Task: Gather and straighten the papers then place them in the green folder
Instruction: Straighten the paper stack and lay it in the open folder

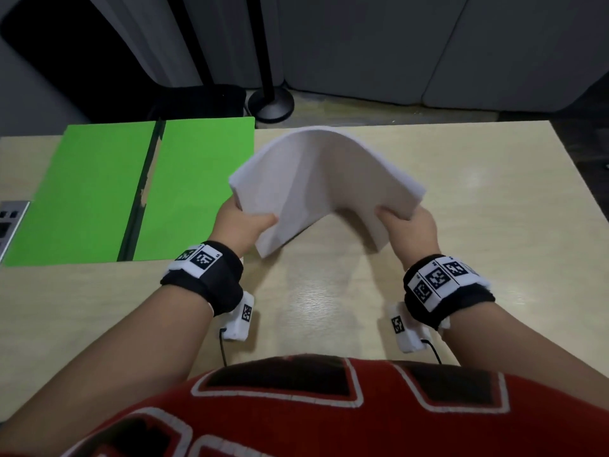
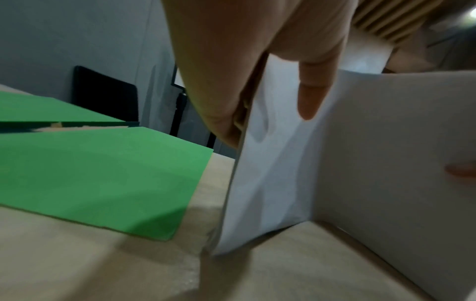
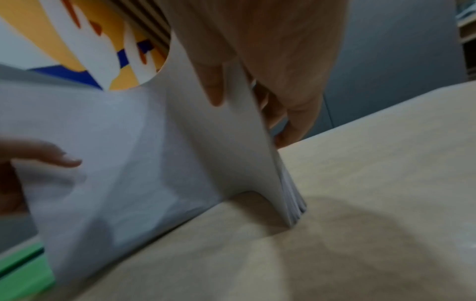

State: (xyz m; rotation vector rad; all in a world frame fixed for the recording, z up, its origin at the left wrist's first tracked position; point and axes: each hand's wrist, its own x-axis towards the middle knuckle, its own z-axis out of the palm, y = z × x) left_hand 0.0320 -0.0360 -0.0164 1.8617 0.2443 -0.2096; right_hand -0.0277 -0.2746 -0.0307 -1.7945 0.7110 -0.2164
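Observation:
A stack of white papers (image 1: 324, 183) arches upward between both hands above the middle of the table. My left hand (image 1: 245, 222) grips its left edge, thumb on the near face. My right hand (image 1: 407, 222) grips the right edge the same way. In the left wrist view the papers (image 2: 283, 163) stand with their lower corner on the tabletop, my left thumb (image 2: 309, 97) pressed on them. The right wrist view shows the papers (image 3: 154, 152) with several sheet edges fanned at the bottom corner, pinched by my right hand (image 3: 247, 81). The green folder (image 1: 138, 192) lies spread flat at the left, also seen as the folder (image 2: 103, 173).
The light wooden table (image 1: 461, 225) reaches to its far edge behind the papers. A grey socket panel (image 1: 11, 222) sits at the left edge. Beyond the table stand a black pole base (image 1: 271, 105) and grey cabinets (image 1: 428, 44).

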